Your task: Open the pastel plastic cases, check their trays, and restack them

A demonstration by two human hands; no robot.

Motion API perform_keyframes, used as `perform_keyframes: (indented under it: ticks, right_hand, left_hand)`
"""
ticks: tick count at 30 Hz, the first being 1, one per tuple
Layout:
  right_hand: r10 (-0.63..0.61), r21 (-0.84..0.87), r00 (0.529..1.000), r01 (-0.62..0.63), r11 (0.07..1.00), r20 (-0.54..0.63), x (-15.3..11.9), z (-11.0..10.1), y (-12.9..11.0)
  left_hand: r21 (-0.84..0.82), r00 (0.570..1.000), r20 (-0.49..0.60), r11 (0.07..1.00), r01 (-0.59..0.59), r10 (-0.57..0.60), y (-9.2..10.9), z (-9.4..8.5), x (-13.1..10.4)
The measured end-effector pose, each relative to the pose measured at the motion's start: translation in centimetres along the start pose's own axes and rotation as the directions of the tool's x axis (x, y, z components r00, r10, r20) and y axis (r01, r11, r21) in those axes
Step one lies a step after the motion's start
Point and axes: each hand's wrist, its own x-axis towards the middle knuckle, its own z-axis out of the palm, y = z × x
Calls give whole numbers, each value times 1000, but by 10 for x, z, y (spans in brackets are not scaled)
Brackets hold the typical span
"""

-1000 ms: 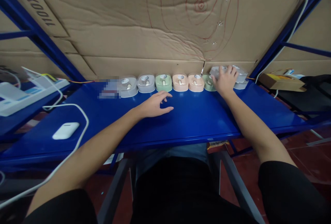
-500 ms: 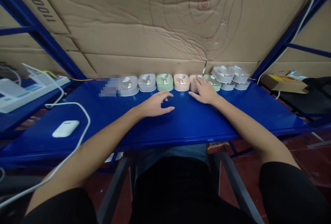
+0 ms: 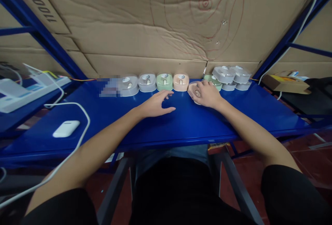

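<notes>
My right hand [image 3: 209, 94] is wrapped over a beige box with a clear lid [image 3: 193, 91], which sits tilted and pulled a little forward of the row. Part of that box is hidden under the fingers. My left hand [image 3: 157, 104] hovers above the blue table with fingers apart, holding nothing. Along the back stand similar lidded boxes: a peach one [image 3: 181, 83], a green one [image 3: 164, 83] and a grey one [image 3: 147, 83], with a larger grey one [image 3: 129, 87] further left. Another green box [image 3: 217, 86] is just behind my right hand.
Grey boxes [image 3: 223, 74] are stacked two high at the back right. A white earbud case [image 3: 66, 129] and a white cable [image 3: 86, 121] lie on the left of the blue table [image 3: 145, 133]. A cardboard wall [image 3: 129, 38] closes the back. A blurred patch covers something at the back left.
My right hand has drawn the beige box out of the row toward me and turned it. My left hand has stayed almost still.
</notes>
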Motion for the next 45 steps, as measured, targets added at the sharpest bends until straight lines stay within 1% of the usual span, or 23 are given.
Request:
perform_keyframes:
  ticks: [2, 4, 6, 8, 10, 12, 15, 17, 20, 23, 25, 27, 28, 30, 32, 33, 34, 36, 39, 41, 42, 43, 45]
  right_hand:
    - [-179, 108, 984, 175, 979, 27, -2, -8, 8]
    - [-305, 233, 952, 290, 928, 31, -6, -16, 13]
    - [-386, 344, 922, 358, 868, 14, -10, -21, 14]
    - [-457, 429, 889, 422, 799, -22, -14, -20, 8]
    - [-488, 471, 870, 459, 754, -67, -16, -15, 0]
    - [-468, 473, 880, 446, 760, -79, -16, -9, -9]
    - [-421, 457, 907, 379, 805, -11, -16, -2, -18]
    - [-415, 461, 909, 361, 811, 18, -16, 2, -21]
    - [-440, 492, 898, 392, 777, -19, -14, 6, -22]
    - [-439, 502, 895, 415, 759, -76, -13, 4, -19]
    - [-386, 475, 917, 383, 792, -96, -11, -3, -12]
    - [-293, 426, 952, 304, 852, -92, -9, -11, -2]
    - [-240, 397, 968, 248, 884, -71, -8, -15, 5]
    - [-136, 333, 990, 117, 935, 33, -6, -20, 20]
    - [-65, 260, 983, 18, 966, 174, -4, -20, 33]
    - [-53, 225, 973, 0, 974, 227, -3, -18, 38]
    - [-57, 200, 964, 4, 980, 259, -2, -15, 42]
    - [-92, 180, 959, 44, 983, 269, -1, -8, 47]
    - [-133, 221, 969, 85, 972, 210, 0, 2, 48]
    - [-189, 274, 974, 150, 950, 122, -1, 4, 44]
    - [-235, 307, 970, 206, 929, 58, -1, 3, 42]
    - [-288, 342, 958, 274, 899, -12, -2, 2, 38]
    - [-378, 413, 916, 397, 819, -132, -5, -2, 27]
  left_hand:
    - [-14, 999, -24, 1000, 23, -24, 0, 0, 0]
    - [-28, 999, -35, 999, 30, -31, -1, 1, 1]
    - [-46, 999, -32, 998, 31, -33, -3, 2, 1]
    - [-74, 999, -21, 997, 23, -25, -5, 3, 1]
    - [-107, 1000, -2, 994, -4, 4, -7, 4, 2]
    - [-133, 999, 22, 991, -34, 37, -8, 6, 2]
    - [-149, 998, 48, 988, -42, 49, -8, 9, 2]
    - [-162, 997, 62, 986, -33, 44, -8, 10, 3]
    - [-198, 996, 77, 979, -36, 53, -7, 13, 3]
    - [-222, 997, 62, 974, -39, 54, -7, 14, 3]
    - [-203, 998, 54, 979, -18, 30, -7, 12, 3]
    - [-144, 998, 59, 989, 18, -9, -7, 6, 3]
    - [-109, 997, 71, 994, 31, -24, -7, 1, 3]
    - [-51, 994, 105, 998, 37, -32, -7, -7, 3]
    - [-16, 989, 144, 999, 31, -29, -10, -13, 2]
    - [0, 987, 157, 999, 32, -32, -12, -14, 2]
    - [15, 986, 161, 999, 36, -38, -14, -14, 2]
    - [36, 989, 145, 999, 38, -43, -18, -10, 2]
    - [24, 995, 98, 999, 25, -27, -20, -3, 3]
    - [-13, 998, 64, 1000, 2, -1, -18, -1, 4]
    - [-38, 999, 47, 999, -13, 15, -16, -1, 4]
    - [-64, 999, 29, 997, -29, 31, -15, -1, 4]
    - [-111, 998, -3, 992, -56, 56, -11, -3, 4]
